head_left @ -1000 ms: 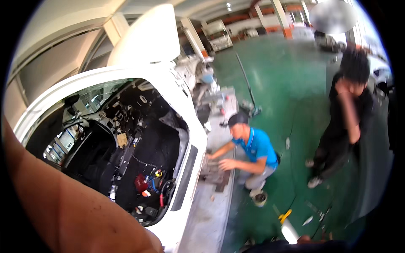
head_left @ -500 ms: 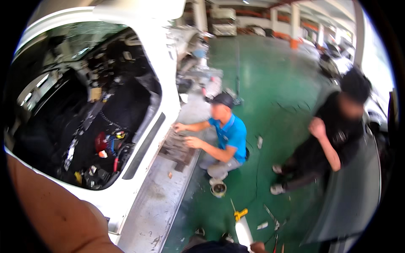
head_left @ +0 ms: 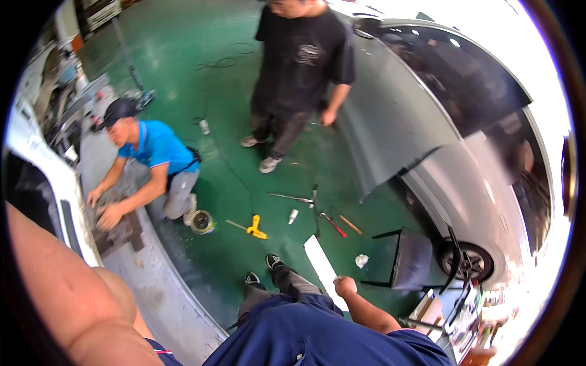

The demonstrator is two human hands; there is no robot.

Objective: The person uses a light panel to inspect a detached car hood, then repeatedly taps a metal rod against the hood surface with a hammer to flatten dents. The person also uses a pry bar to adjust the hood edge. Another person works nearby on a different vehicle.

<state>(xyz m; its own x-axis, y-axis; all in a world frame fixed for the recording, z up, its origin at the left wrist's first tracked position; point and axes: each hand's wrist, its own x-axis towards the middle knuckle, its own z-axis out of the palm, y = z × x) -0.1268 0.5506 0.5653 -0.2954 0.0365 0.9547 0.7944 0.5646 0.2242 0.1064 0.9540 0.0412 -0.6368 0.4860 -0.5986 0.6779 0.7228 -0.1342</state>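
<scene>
Green workshop floor (head_left: 226, 97) spreads between a stripped white car body (head_left: 72, 183) at the left and a grey car (head_left: 488, 192) at the right, with a grey metal platform (head_left: 168, 311) beside the white one. The wearer's right hand (head_left: 345, 285) is closed on a long, flat white strip (head_left: 320, 259), gripping its edge near the lower end, in front of the wearer's legs. The left forearm (head_left: 67, 287) fills the lower left corner, but its hand lies outside the view, so its grip cannot be told. As for progress, the strip is picked up and seems placed against nothing; how much is left cannot be judged. Untouched on the floor lie a yellow-handled tool (head_left: 256, 229), a cross-shaped wrench (head_left: 314, 201) and a red-handled tool (head_left: 336, 227). Nearby, a crouching co-worker in a blue polo shirt (head_left: 160, 146) has both hands at a dark metal plate (head_left: 125, 235), work that looks unfinished.
</scene>
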